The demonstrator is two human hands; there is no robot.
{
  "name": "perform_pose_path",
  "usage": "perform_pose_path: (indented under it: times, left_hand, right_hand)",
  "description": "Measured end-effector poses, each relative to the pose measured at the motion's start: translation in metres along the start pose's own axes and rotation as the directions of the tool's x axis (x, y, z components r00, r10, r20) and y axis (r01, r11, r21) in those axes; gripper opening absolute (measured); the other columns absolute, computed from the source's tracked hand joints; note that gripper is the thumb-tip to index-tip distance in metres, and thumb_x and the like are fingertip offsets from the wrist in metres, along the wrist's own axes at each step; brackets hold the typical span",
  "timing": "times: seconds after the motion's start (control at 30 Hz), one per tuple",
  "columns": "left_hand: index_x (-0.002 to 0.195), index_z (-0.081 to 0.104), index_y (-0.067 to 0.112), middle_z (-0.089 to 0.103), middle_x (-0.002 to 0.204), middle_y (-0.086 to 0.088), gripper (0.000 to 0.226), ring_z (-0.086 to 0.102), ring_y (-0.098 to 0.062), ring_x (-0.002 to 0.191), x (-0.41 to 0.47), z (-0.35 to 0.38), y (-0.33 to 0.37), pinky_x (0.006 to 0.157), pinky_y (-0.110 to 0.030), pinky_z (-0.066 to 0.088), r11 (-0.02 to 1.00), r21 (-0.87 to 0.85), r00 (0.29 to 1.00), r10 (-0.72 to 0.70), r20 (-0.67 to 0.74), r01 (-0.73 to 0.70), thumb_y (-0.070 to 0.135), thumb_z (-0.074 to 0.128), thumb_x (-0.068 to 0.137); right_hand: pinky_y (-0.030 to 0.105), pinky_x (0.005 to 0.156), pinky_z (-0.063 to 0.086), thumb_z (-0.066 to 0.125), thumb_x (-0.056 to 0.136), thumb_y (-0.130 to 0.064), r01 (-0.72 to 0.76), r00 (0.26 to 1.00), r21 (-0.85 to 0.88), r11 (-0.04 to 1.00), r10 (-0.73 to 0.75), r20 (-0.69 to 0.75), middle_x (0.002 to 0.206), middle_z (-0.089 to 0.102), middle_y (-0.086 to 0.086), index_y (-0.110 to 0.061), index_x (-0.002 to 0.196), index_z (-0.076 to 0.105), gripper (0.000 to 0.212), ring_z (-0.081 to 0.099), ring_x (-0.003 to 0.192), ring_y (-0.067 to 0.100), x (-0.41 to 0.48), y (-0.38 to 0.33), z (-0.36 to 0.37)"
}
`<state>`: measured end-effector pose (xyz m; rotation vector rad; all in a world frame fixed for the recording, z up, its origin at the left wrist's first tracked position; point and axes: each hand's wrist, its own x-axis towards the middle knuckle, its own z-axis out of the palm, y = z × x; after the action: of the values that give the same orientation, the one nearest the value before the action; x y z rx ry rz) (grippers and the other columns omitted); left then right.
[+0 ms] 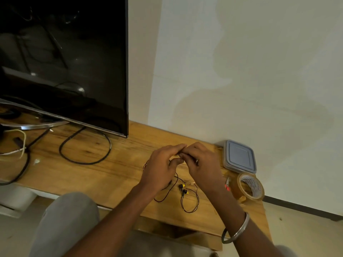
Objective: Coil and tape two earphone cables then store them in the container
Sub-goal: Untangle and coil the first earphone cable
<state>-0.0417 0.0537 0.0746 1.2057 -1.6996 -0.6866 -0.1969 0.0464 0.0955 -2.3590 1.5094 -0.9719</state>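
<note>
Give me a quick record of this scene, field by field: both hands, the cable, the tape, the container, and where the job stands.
left hand: above the table, fingertips pinching the earphone cable
right hand: fingertips meet the left's and pinch the same cable
cable: mostly loose loops on the table, earbuds lying just in front of the hands
tape roll: at the table's right end, not touched
container: by the wall, just beyond the tape, lid on
progress: coiling seems barely begun; no tape visibly applied, nothing stored
</note>
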Motion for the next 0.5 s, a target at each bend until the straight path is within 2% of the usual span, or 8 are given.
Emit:
perform_pose_path:
  times: [0.07, 0.13, 0.2, 0.3, 0.43, 0.5]
  left_hand:
    - [0.118, 0.071, 0.016, 0.074, 0.104, 0.005, 0.031, 0.067, 0.003, 0.087, 0.000, -0.003, -0.003, 0.077, -0.019, 0.056, 0.997, -0.083, 0.997, -0.011, -0.081, 0.004, 0.006, 0.069, 0.089]
    - [0.105, 0.077, 0.014, 0.075, 0.093, 0.007, 0.020, 0.067, 0.002, 0.077, 0.003, -0.010, -0.005, 0.068, -0.020, 0.056, 0.991, -0.132, 0.990, -0.027, -0.139, 0.009, 0.008, 0.071, 0.087]
    - [0.097, 0.079, 0.015, 0.074, 0.090, 0.010, 0.015, 0.069, 0.001, 0.081, 0.006, -0.016, -0.009, 0.070, -0.020, 0.055, 0.987, -0.163, 0.986, -0.038, -0.161, 0.012, 0.009, 0.073, 0.085]
    - [0.095, 0.079, 0.017, 0.074, 0.089, 0.011, 0.014, 0.068, 0.000, 0.084, 0.008, -0.017, -0.012, 0.072, -0.016, 0.053, 0.993, -0.118, 0.985, -0.039, -0.166, 0.019, 0.008, 0.073, 0.086]
    - [0.096, 0.078, 0.012, 0.073, 0.088, 0.007, 0.013, 0.068, -0.001, 0.084, 0.008, -0.020, -0.018, 0.072, -0.008, 0.049, 0.997, -0.073, 0.978, -0.040, -0.202, 0.025, 0.006, 0.072, 0.087]
    - [0.096, 0.078, 0.011, 0.072, 0.087, 0.007, 0.013, 0.067, -0.002, 0.084, 0.009, -0.023, -0.020, 0.071, -0.007, 0.049, 0.998, -0.049, 0.974, -0.038, -0.224, 0.027, 0.005, 0.071, 0.087]
  right_hand:
    - [0.024, 0.061, 0.049, 0.069, 0.092, -0.021, -0.020, 0.997, 0.054, 0.998, 0.024, -0.068, 0.088, 0.065, -0.009, -0.023, 0.099, 0.076, 0.010, 0.059, 0.075, 0.004, -0.003, 0.001, -0.001]
    - [0.017, 0.061, 0.047, 0.073, 0.089, -0.019, -0.044, 0.987, 0.109, 0.993, 0.060, -0.150, 0.087, 0.067, -0.010, -0.021, 0.097, 0.077, 0.009, 0.059, 0.080, 0.001, -0.005, 0.002, -0.003]
    - [0.014, 0.061, 0.044, 0.073, 0.090, -0.015, -0.066, 0.978, 0.129, 0.989, 0.090, -0.191, 0.089, 0.067, -0.010, -0.019, 0.095, 0.076, 0.008, 0.058, 0.084, -0.002, -0.009, 0.004, -0.003]
    - [0.011, 0.064, 0.042, 0.069, 0.092, -0.012, -0.122, 0.951, 0.139, 0.983, 0.156, -0.267, 0.091, 0.066, -0.008, -0.016, 0.097, 0.074, 0.008, 0.058, 0.085, -0.001, -0.018, 0.006, 0.003]
    - [0.012, 0.068, 0.045, 0.065, 0.094, -0.009, -0.260, 0.824, 0.279, 0.924, 0.363, -0.435, 0.090, 0.064, -0.011, -0.022, 0.097, 0.069, 0.014, 0.059, 0.086, 0.000, -0.030, 0.008, 0.009]
    - [0.016, 0.070, 0.047, 0.063, 0.095, -0.011, -0.314, 0.765, 0.353, 0.882, 0.455, -0.457, 0.090, 0.064, -0.013, -0.028, 0.097, 0.065, 0.017, 0.060, 0.087, 0.001, -0.036, 0.012, 0.011]
